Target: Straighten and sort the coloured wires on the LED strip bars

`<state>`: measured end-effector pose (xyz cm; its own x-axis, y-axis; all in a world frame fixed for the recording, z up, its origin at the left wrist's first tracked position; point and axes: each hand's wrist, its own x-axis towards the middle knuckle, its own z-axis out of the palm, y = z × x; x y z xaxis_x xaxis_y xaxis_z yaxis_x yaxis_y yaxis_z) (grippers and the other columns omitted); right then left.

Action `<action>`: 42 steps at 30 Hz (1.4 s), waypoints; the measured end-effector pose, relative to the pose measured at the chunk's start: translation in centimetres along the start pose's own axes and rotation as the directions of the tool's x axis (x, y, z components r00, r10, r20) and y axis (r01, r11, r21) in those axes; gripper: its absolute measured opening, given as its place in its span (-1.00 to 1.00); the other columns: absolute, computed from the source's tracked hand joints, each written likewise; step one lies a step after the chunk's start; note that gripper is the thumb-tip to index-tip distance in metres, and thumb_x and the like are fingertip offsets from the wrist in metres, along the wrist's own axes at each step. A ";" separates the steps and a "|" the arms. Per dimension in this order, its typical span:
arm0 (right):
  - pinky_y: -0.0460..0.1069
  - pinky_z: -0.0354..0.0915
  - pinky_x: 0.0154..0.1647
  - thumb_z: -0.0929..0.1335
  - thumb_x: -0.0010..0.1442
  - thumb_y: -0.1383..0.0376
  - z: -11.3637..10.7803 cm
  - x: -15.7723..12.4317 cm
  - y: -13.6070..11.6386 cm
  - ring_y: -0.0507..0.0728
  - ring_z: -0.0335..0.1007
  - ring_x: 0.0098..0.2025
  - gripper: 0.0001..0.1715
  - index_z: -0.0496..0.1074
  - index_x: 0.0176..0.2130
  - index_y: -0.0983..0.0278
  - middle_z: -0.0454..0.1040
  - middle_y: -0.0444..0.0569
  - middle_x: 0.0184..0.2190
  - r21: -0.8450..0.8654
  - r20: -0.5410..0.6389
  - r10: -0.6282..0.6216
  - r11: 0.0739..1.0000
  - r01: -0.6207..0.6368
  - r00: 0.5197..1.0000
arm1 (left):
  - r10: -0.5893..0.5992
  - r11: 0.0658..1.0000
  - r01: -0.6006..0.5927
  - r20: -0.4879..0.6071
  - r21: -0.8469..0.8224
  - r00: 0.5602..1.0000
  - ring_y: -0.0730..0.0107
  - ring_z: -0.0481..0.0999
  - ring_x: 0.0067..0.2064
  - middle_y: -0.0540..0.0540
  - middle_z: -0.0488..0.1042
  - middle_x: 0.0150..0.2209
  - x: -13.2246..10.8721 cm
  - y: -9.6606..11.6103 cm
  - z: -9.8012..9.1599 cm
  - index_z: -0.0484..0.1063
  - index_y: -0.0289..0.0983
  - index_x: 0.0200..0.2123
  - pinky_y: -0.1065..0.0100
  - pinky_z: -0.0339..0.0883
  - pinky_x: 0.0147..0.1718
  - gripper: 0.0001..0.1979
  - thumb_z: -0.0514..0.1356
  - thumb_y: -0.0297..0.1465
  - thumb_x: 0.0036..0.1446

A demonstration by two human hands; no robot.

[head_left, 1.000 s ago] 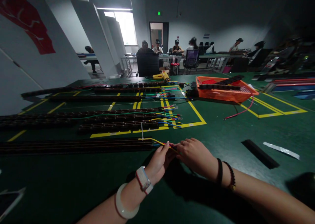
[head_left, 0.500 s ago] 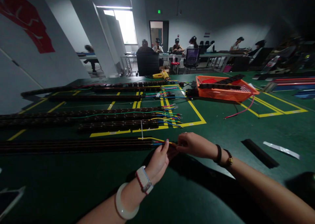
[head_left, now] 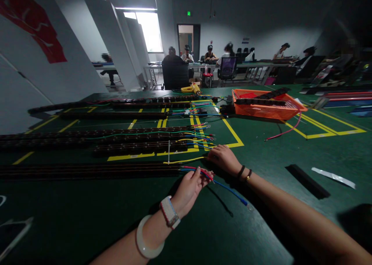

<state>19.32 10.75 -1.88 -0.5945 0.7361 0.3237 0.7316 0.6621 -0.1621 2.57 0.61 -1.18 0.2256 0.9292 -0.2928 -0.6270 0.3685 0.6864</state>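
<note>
Closed round a red wire (head_left: 205,174) and a blue wire (head_left: 229,189) is my left hand (head_left: 190,189). The blue wire runs out past my fingers to a ring terminal lying toward the right. My right hand (head_left: 224,159) is closed at the end of a yellow wire (head_left: 188,160); that end is hidden under the fingers. All these wires come out of a long black strip (head_left: 101,170) lying on the table to the left. A white cable tie (head_left: 169,152) stands up from the strip near the yellow wire.
Behind lie several black strips (head_left: 139,145) with coloured wires and ring terminals. An orange basket (head_left: 261,111) stands at the back right, near a yellow heat gun (head_left: 191,89). A black piece (head_left: 307,180) and a white strip (head_left: 333,177) lie at right. Several people sit beyond.
My right hand has moved slightly up and away from my left, drawing the yellow wire apart from the others. The red and blue wires now show in my left hand.
</note>
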 end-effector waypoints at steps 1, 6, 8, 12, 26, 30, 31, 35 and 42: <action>-0.04 0.03 -0.25 0.34 0.21 0.22 0.2 0.0 0.2 0.08 0.25 -0.29 -0.82 0.45 -0.35 0.28 0.46 -0.06 -0.38 0.022 0.004 -0.001 1.000 0.001 1.000 | 0.004 1.000 -0.004 0.007 0.000 1.000 0.33 0.51 -0.20 -0.18 0.54 -0.32 0.0 0.0 0.0 0.45 -0.37 -0.38 0.21 0.26 -0.01 -0.78 0.19 -0.29 0.12; -0.05 0.11 -0.22 0.33 0.20 0.11 -0.9 -0.4 -0.4 0.08 0.27 -0.27 -0.71 0.43 -0.26 0.31 0.45 -0.02 -0.32 0.185 -0.003 0.013 0.983 -0.013 1.000 | 0.006 1.000 -0.006 0.008 0.007 1.000 0.31 0.52 -0.20 -0.19 0.54 -0.32 0.2 -0.3 -0.2 0.45 -0.37 -0.38 0.21 0.26 -0.01 -0.79 0.18 -0.31 0.13; -0.07 0.15 -0.31 0.30 0.21 0.04 -2.1 -0.6 -1.3 0.06 0.28 -0.33 -0.61 0.40 -0.26 0.34 0.44 -0.01 -0.35 0.269 0.041 0.057 0.961 -0.066 0.998 | 0.014 1.000 -0.014 0.005 -0.002 1.000 0.30 0.52 -0.19 -0.20 0.55 -0.30 0.3 -0.4 -0.4 0.45 -0.36 -0.37 0.21 0.26 0.00 -0.82 0.18 -0.34 0.13; -0.12 0.08 -0.49 0.26 0.22 0.00 -3.8 -0.9 -3.3 0.00 0.25 -0.49 -0.56 0.41 -0.33 0.32 0.43 -0.07 -0.47 0.343 0.345 0.017 0.929 -0.142 0.939 | -0.061 0.996 0.060 0.015 0.069 0.998 0.30 0.55 -0.22 -0.20 0.56 -0.30 0.2 0.5 -1.0 0.44 -0.33 -0.34 0.21 0.30 -0.07 -0.82 0.15 -0.32 0.15; -0.09 0.18 -0.40 0.22 0.25 0.14 -2.6 -1.2 -3.2 0.05 0.35 -0.41 -0.64 0.47 -0.22 0.32 0.51 -0.02 -0.38 0.419 0.508 -0.074 0.892 -0.171 0.858 | 0.002 0.777 -0.207 0.327 0.595 0.945 -0.01 0.42 -0.10 -0.23 0.43 -0.54 -3.7 3.2 1.1 0.46 -0.18 -0.66 0.11 0.05 0.01 -0.73 0.23 -0.67 -0.14; -0.07 0.21 -0.35 0.21 0.25 0.13 -2.2 -1.0 -3.0 0.09 0.38 -0.35 -0.63 0.47 -0.20 0.31 0.51 0.00 -0.33 0.415 0.513 -0.067 0.892 -0.178 0.856 | -0.049 0.645 -0.280 0.404 0.711 0.914 -0.05 0.44 -0.15 -0.22 0.41 -0.58 -3.9 2.0 1.0 0.37 -0.11 -0.70 0.03 0.12 -0.09 -0.69 0.22 -0.64 -0.13; -0.07 0.22 -0.34 0.21 0.25 0.12 -2.2 -1.0 -3.0 0.09 0.39 -0.34 -0.62 0.47 -0.20 0.31 0.52 0.00 -0.32 0.417 0.514 -0.064 0.890 -0.184 0.855 | -0.034 0.551 -0.367 0.459 0.750 0.888 -0.03 0.45 -0.21 -0.21 0.41 -0.58 -3.9 1.9 1.0 0.36 -0.11 -0.70 0.03 0.15 -0.14 -0.70 0.23 -0.61 -0.11; -0.06 0.23 -0.37 0.23 0.23 0.05 -2.3 -1.1 -3.1 0.10 0.39 -0.36 -0.58 0.46 -0.21 0.30 0.52 0.00 -0.33 0.439 0.536 -0.072 0.875 -0.205 0.841 | -0.083 -0.112 -0.818 0.815 0.565 0.574 0.21 0.48 -0.43 -0.17 0.47 -0.57 -3.2 1.9 1.0 0.41 -0.24 -0.57 0.21 0.22 -0.41 -0.79 0.13 -0.51 0.09; -0.05 0.23 -0.39 0.23 0.20 -0.03 -2.0 -1.2 -2.7 0.10 0.36 -0.39 -0.52 0.45 -0.21 0.29 0.50 -0.02 -0.36 0.459 0.543 -0.077 0.861 -0.219 0.836 | -0.335 -0.671 -0.740 0.909 -0.045 0.248 0.35 0.46 -0.52 -0.12 0.48 -0.56 -2.6 1.9 0.7 0.39 -0.33 -0.47 0.30 0.12 -0.59 -0.72 -0.04 -0.49 0.22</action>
<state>18.68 7.81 0.07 -0.7346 0.6406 -0.2235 0.6070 0.4734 -0.6383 1.30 -1.04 1.36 0.9438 0.1332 0.3024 0.2198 -0.9364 -0.2735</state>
